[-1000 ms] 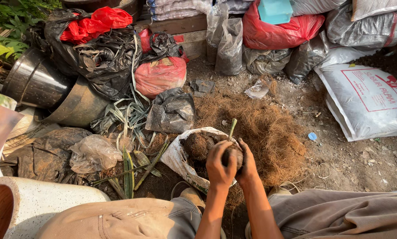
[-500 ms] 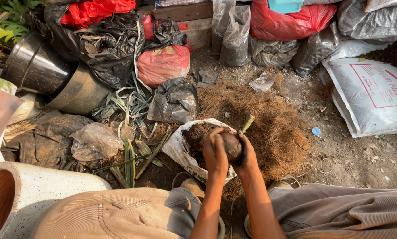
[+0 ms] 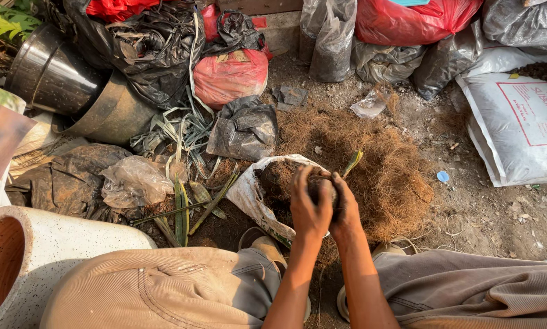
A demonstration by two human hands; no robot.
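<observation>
While both hands press together around a dark, fibrous root ball (image 3: pixel 323 187), the left hand (image 3: pixel 307 204) and the right hand (image 3: pixel 345 210) are curled closed on it from either side, fingers wrapped over its top, so that only a strip of the clump shows between them. A green leaf tip (image 3: pixel 351 163) sticks up from behind the ball, just past the right hand. The clump is held just above the open white sack (image 3: pixel 252 195), which lies on the ground between the person's knees and holds more brown fibre and soil. By the look of it, the step in hand is packing or shaping the fibre around the plant's base; the next move likely calls for a firm, even squeeze, with the ball kept over the sack so loose bits fall back in. Just beyond the sack spreads a loose heap of coconut fibre (image 3: pixel 377 164) on the bare dirt. Farther back stand a red plastic bag (image 3: pixel 231 76), tied and full, crumpled black bags (image 3: pixel 243 128) whose contents cannot be seen, and a large white printed sack (image 3: pixel 517 128) at the right. Empty black pots (image 3: pixel 54 73) lie tipped at the left, near a pale speckled planter (image 3: pixel 60 244) with a terracotta-coloured inside.
</observation>
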